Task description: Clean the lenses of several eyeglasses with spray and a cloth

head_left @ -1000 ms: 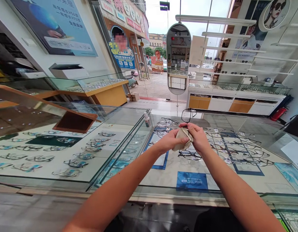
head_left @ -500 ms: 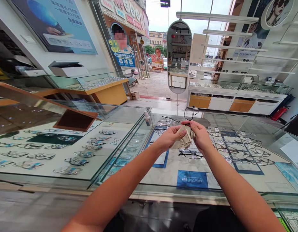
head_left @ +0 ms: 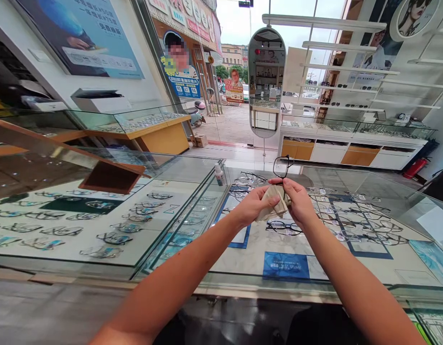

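Observation:
A pair of dark-rimmed eyeglasses (head_left: 283,167) is held up above the glass counter, one lens rim standing clear over my fingers. My right hand (head_left: 296,196) is closed on the frame, thumb and fingers pinching it near the middle. Pressed around the lower part of the glasses is a beige cleaning cloth (head_left: 273,203), gripped in my left hand (head_left: 253,206). The cloth and fingers hide the other lens. Below my hands, another pair of black glasses (head_left: 284,228) lies inside the display case.
Rows of glasses fill the glass display case (head_left: 336,282). A small white spray bottle (head_left: 219,174) stands left of my hands. At the left, a brown tilted board (head_left: 109,177) rises over the counter. A blue card (head_left: 286,266) lies in front; an oval mirror (head_left: 267,86) stands beyond.
Both hands stay in nearly the same place. The cloth has shifted and folded differently around the glasses, and the raised lens rim has turned slightly.

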`<act>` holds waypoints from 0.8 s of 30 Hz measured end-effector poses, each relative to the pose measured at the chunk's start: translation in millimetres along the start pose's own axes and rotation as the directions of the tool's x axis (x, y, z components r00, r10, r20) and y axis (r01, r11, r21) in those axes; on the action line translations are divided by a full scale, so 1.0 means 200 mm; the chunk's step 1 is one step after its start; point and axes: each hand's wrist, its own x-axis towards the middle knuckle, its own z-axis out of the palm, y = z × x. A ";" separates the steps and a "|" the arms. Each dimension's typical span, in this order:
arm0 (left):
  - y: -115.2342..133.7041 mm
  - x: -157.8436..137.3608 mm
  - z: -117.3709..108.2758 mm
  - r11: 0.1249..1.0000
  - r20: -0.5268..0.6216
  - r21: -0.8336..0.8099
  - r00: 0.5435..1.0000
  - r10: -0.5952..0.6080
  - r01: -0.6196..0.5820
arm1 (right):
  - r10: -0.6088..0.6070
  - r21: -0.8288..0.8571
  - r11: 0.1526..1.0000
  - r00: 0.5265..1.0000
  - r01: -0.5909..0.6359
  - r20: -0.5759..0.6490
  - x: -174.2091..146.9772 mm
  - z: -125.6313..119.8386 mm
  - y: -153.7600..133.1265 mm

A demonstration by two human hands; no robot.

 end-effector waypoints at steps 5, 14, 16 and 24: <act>-0.01 -0.03 0.07 0.991 -0.087 0.051 0.988 0.124 -0.120 | 0.011 0.026 1.000 1.000 -0.011 0.020 0.00 0.02 0.00; 0.00 -0.02 0.10 0.970 -0.175 0.096 0.955 0.238 -0.224 | -0.037 0.049 0.998 0.999 0.035 0.039 -0.04 0.07 0.02; 0.01 -0.02 0.10 0.962 -0.195 0.117 0.944 0.266 -0.247 | -0.071 0.030 0.997 0.996 0.070 0.048 -0.04 0.07 0.04; 0.01 -0.01 0.07 0.952 -0.176 0.214 0.950 0.256 -0.217 | -0.060 -0.036 0.997 0.996 0.062 0.066 -0.01 0.01 0.03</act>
